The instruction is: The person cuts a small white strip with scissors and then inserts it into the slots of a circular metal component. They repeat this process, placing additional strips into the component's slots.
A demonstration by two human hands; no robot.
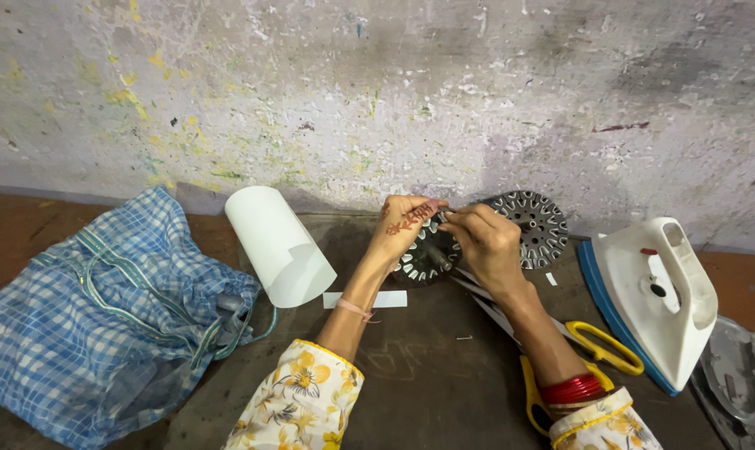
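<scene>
Fingers [454, 222] of the right hand [485, 246] are pinched together at the rim of a slotted metal stator disc [427, 254], held at the centre of the frame; what they pinch is too small to tell. The left hand [402, 227], marked with henna, closes its fingers on the same disc from the left side. A second slotted disc [537, 223] lies just beyond, right of centre, against the stained wall [377, 92]. On the dark counter [427, 367]: a white paper roll [279, 246] left of centre, a white paper strip [377, 299] below the hands, yellow-handled scissors [598, 350] beneath the right forearm, a white-and-blue clothes iron [656, 300] on its side at right, and a blue checked cloth bag [102, 317] at lower left.
</scene>
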